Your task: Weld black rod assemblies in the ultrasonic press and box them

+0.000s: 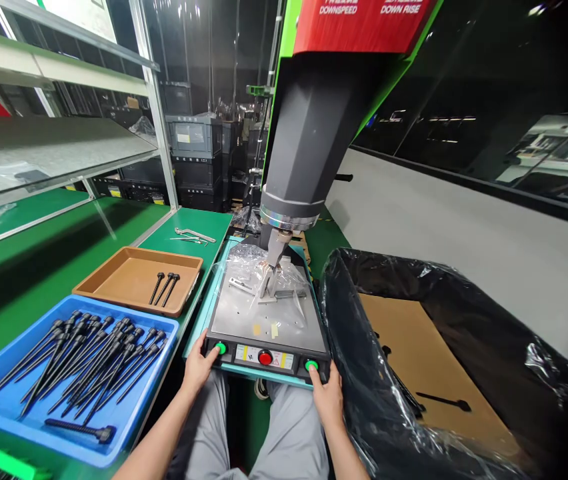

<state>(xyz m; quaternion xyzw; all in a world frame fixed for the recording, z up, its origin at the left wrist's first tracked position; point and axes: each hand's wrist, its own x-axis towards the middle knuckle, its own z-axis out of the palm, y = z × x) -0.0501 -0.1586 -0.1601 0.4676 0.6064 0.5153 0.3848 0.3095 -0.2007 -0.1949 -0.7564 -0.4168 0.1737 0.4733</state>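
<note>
My left hand (200, 365) grips the left front corner of the machine base (234, 323), its thumb on a green button (221, 348). At the right corner, my right hand (329, 395) holds the base the same way, thumb on the other green button (311, 365). Between them sits a red button (265, 358). The tapered metal head (277, 248) of the press reaches down to a small metal fixture (267, 293) on the plate. Clear plastic film (291, 277) drapes around the fixture. Whether a part sits under the head, I cannot make out.
On the left, a blue tray (39, 437) holds many black bolt-like rods; a brown tray (114, 273) holds three. Tools (194, 235) lie on the green table behind. To the right stands a box lined with black plastic (364, 373), with cardboard and black rods inside.
</note>
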